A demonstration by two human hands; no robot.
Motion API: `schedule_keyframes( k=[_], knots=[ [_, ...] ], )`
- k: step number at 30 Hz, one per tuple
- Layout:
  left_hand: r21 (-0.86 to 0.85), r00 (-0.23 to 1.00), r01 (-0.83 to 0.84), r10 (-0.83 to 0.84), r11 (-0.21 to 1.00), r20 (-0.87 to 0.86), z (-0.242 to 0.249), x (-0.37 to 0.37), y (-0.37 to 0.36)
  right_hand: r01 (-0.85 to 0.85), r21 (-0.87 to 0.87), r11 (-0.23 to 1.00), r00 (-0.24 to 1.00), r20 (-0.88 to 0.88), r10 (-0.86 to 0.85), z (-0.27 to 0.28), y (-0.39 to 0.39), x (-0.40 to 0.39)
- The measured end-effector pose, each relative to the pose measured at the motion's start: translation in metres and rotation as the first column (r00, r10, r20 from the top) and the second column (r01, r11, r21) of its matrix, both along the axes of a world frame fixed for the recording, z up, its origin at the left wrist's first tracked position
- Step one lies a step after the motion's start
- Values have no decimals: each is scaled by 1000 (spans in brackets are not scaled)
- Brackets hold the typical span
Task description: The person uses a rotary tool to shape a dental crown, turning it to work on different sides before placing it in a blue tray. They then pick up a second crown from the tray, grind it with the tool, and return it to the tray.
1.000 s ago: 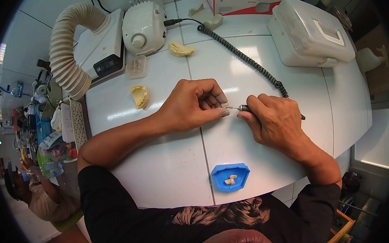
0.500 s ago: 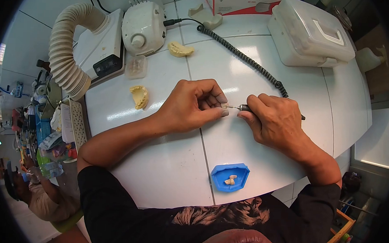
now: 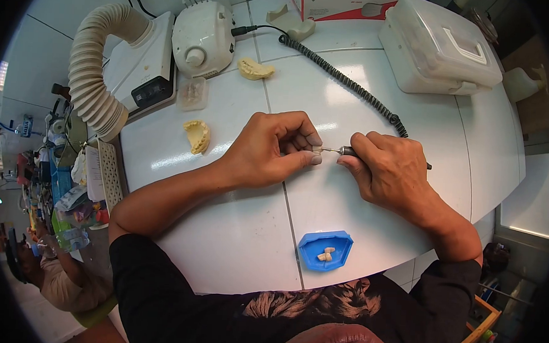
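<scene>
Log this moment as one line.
left hand: pinches small tooth piece | right hand: grips handpiece, bur at piece | blue tray: near table edge

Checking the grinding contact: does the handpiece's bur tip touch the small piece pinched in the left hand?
Cannot tell: in the head view the bur tip reaches the left hand's fingertips, which hide the piece.

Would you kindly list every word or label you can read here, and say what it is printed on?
"FACE MASK": on the red and white box at the table's far edge.
Smaller print on that box: too small to read.
Markings on the black panel of the suction unit: blurred, unreadable.
</scene>
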State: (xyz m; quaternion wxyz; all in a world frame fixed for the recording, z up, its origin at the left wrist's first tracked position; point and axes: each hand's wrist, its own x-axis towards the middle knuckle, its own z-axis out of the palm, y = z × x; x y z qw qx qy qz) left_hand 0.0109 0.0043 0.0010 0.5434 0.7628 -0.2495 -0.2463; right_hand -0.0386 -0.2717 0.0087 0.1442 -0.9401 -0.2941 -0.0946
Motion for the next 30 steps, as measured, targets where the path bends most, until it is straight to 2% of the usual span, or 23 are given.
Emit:
schedule_keyframes(
  k=[3,6,30],
  knots=[
    [-9,999,-15,14,1000,-44,0,1,0,-3,11,1000,1000,4,3,-1,-1,0],
    [4,1000,-10,10,1000,-9,-1,0,0,-1,2,1000,1000,-8,1,0,-1,0],
    [-35,996,-1,-2,999,-87,0,1,1,-8,17,1000,1000,-18,8,1,-2,1]
  ],
)
